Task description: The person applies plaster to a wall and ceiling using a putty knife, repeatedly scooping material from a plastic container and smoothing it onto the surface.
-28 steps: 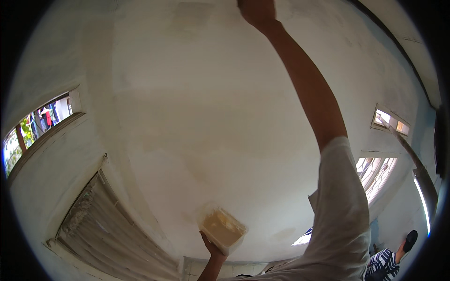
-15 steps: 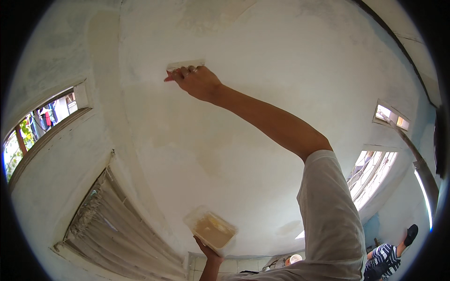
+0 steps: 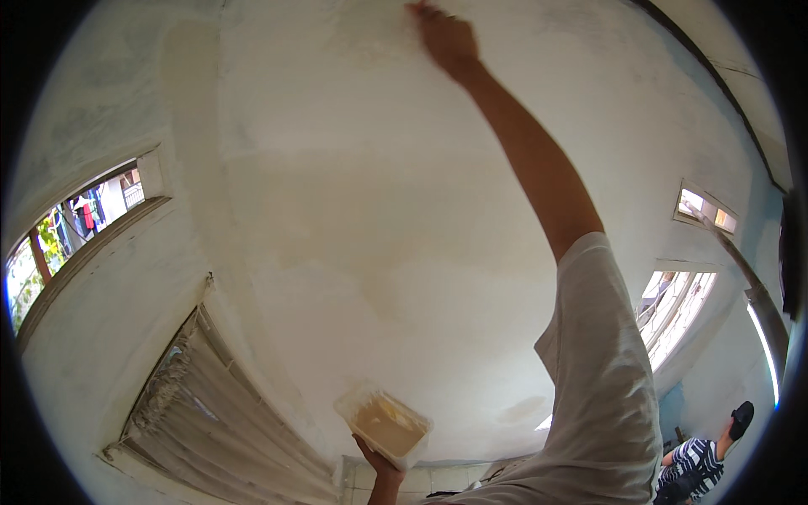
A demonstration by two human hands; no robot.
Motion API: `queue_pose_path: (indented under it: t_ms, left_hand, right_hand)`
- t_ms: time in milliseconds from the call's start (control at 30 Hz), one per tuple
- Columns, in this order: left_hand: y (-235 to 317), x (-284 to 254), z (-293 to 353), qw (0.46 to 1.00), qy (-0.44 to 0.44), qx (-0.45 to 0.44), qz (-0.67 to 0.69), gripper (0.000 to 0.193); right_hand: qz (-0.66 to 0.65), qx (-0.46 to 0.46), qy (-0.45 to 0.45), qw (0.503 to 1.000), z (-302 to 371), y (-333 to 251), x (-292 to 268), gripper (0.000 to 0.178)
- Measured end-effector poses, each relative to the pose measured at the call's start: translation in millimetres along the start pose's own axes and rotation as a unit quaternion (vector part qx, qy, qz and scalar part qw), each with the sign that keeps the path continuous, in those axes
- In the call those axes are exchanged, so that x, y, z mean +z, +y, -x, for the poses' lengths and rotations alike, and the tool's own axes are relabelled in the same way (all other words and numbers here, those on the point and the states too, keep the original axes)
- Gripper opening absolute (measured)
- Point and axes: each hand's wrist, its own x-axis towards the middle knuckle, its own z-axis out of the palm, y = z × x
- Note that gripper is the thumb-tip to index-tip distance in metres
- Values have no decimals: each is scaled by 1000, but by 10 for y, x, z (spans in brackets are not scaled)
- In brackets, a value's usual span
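Observation:
My right hand [image 3: 448, 38] is raised high near the top edge, arm stretched up along a pale plastered surface [image 3: 471, 194]. Motion smears its fingers, but they are closed, with a bit of red handle [image 3: 418, 7] showing at them. The flat blade of this putty knife is out of sight now; half a second ago it lay against the plaster. Low in the picture, my left hand [image 3: 380, 455] holds a whitish rectangular plastic tub [image 3: 412, 456] from below, tilted toward me. Tan putty [image 3: 383, 427] covers the inside of the tub.
Tan patches [image 3: 337, 202] mark the plaster. To the left are a narrow window [image 3: 76, 215] and a grey curtain [image 3: 202, 412]. Toward the right stand a barred window [image 3: 673, 311] and a long pole [image 3: 745, 273]. A person in striped clothing [image 3: 697, 463] is at lower right.
My right hand has swept up and to the right with the putty knife, the arm straightening. The tub in my left hand has shifted slightly right and down.

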Motion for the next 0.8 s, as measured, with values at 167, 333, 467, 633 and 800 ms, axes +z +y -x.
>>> queue_pose_path:
  t_ms: [167,333,467,633,800]
  left_hand:
    - [139,-195,-12,999,20,16,25,74]
    - [126,-153,-38,999,17,36,-3,74]
    - [183,-200,-50,999,0,25,21,76]
    - [176,-117,-43,999,15,30,8,78]
    - [210,-167,-61,998,-6,56,11,79]
  right_hand:
    - [135,-319,88,934,775,-1758,141,35]
    - [-90,-314,-23,945,1062,-2026,-224,27]
    - [-74,-125,-21,989,337,-1268,-478,52]
    - [2,60,31,998,-385,-243,-233,43]
    - [20,-148,55,987,-42,-1227,317,35]
